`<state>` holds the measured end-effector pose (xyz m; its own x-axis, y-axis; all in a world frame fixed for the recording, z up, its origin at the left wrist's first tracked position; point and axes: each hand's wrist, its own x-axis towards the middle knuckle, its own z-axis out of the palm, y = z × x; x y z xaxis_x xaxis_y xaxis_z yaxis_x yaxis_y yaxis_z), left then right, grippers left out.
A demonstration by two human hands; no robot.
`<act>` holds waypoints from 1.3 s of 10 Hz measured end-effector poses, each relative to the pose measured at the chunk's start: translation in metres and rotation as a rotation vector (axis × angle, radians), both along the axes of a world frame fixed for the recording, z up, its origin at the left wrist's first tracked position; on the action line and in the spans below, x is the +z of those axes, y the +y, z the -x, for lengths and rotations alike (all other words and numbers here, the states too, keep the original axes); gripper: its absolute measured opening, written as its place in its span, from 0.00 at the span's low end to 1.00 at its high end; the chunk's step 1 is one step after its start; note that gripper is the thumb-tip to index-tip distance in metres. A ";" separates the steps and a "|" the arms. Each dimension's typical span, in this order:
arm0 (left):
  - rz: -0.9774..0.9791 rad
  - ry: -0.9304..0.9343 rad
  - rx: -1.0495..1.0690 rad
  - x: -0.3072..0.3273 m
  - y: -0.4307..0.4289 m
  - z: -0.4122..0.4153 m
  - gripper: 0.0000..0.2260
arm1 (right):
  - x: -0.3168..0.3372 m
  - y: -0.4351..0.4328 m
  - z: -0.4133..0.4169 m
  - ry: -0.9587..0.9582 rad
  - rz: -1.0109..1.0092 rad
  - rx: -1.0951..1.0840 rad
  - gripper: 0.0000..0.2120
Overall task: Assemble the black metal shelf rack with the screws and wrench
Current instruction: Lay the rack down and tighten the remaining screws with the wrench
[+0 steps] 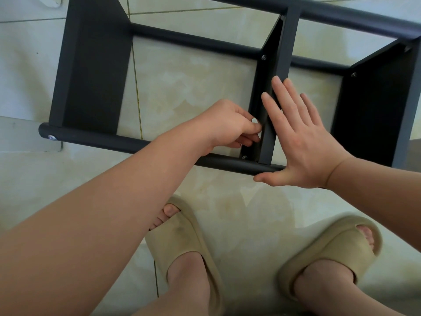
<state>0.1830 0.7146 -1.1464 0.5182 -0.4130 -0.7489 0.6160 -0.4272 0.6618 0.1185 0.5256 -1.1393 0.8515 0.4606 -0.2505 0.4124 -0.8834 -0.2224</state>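
The black metal shelf rack (193, 41) lies on its side on the tiled floor, filling the upper half of the frame. Its round tubes run across the picture, the near tube (102, 140) from middle left to lower centre. Three flat shelf panels stand on edge between the tubes: the left panel (91, 65), the middle panel (262, 87) and the right panel (373, 106). Silver screws sit in the near tube's left end (52, 137), at the middle panel's upper (264, 57) and lower (244, 157) corners, and in the right panel (353, 74). The left hand (230, 126) pinches the middle panel's edge; the right hand (303, 142) lies flat against it.
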 end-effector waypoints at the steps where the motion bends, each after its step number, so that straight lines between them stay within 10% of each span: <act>1: 0.031 0.082 0.010 0.000 0.001 -0.001 0.08 | 0.000 0.000 0.000 0.004 0.001 0.000 0.62; 13: -0.018 0.056 -0.230 0.008 0.009 -0.003 0.07 | 0.000 0.002 0.000 0.009 0.003 -0.005 0.62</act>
